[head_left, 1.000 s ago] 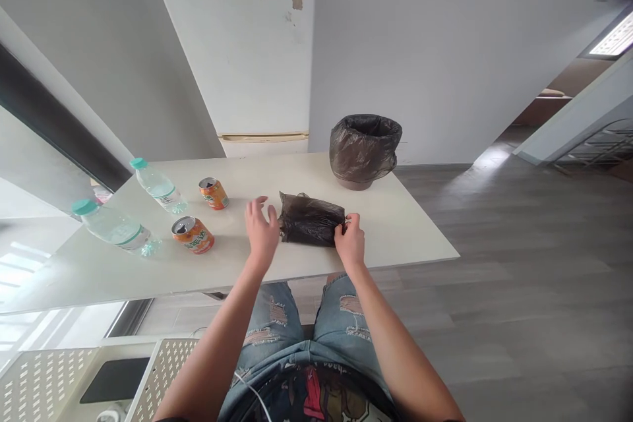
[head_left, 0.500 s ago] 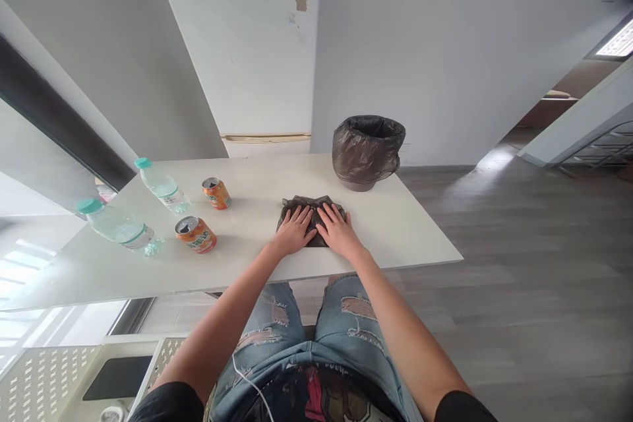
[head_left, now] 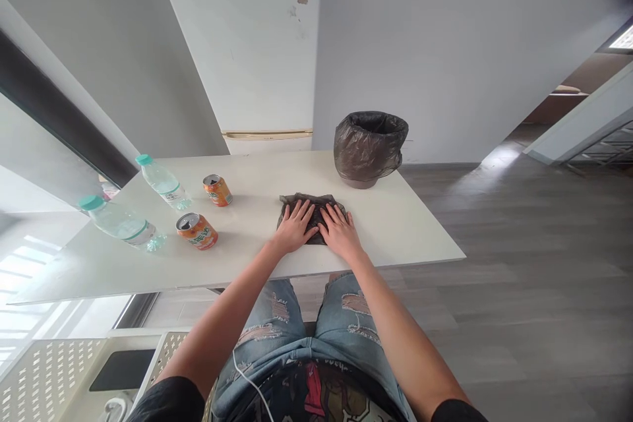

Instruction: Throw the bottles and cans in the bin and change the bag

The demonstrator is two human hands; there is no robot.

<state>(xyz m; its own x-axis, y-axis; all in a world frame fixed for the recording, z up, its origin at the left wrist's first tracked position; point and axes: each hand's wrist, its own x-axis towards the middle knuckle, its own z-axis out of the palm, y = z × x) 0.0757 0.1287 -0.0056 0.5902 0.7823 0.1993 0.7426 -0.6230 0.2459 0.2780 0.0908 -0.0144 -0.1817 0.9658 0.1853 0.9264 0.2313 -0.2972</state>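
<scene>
A crumpled black plastic bag [head_left: 315,235] lies on the white table [head_left: 257,184] in front of me, partly covered by my palms. My left hand [head_left: 295,227] rests flat on its left part with the fingers spread. On the right part, my right hand [head_left: 339,231] lies open too, fingers pointing away from me. The two thumbs come close together near the middle of the bag. Behind the bag, to the right, stands a bin lined with a dark plastic bag [head_left: 368,148], its mouth open upward.
Two orange drink cans [head_left: 197,231] stand on the table to the left. Past them are two clear bottles with green caps [head_left: 121,224]. A white fridge [head_left: 247,46] stands behind the table. A perforated white basket [head_left: 49,369] is at the lower left.
Both hands stay flat on the bag, with the fingers slightly more spread. The whole view has shifted a little; the cans, bottles and lined bin have not moved on the table.
</scene>
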